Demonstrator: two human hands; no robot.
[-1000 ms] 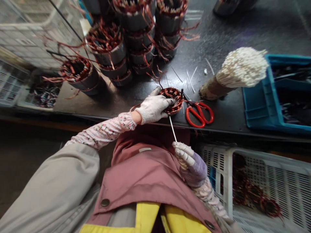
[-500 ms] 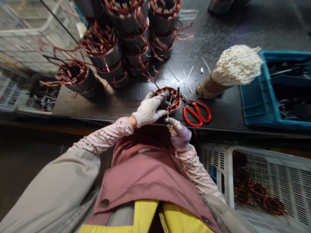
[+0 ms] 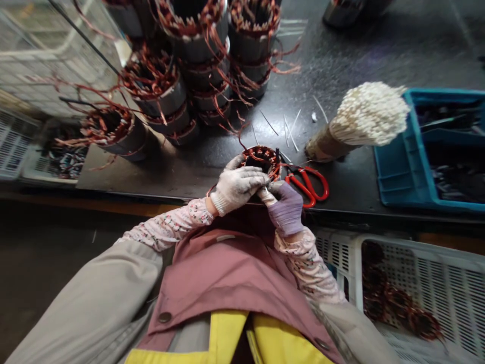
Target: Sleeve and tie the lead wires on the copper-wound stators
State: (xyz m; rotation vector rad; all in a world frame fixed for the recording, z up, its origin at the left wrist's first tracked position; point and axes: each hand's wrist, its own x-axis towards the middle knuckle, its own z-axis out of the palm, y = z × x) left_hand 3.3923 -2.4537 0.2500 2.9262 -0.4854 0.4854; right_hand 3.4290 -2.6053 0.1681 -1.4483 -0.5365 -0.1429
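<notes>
One copper-wound ring (image 3: 267, 153) is sitting on the desk (image 3: 350, 184), just beside red-handled scissors (image 3: 308, 183). Left hand (image 3: 238, 185): extended fingers are resting over the ring's near rim. Right hand (image 3: 287, 207): bent fingers are lying alongside, any grip hidden.

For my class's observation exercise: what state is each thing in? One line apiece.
Wound ring: on the table, opening facing up.
Left hand: gloved, resting on the ring.
Right hand: gloved, at the ring's near edge.
Red scissors: lying down, blade opening unclear.
White strand bundle: wrapped lower down.
Wound cylinders: stacked.
Blue bin: open, holding dark pieces.
White crate: open, holding coils.
</notes>
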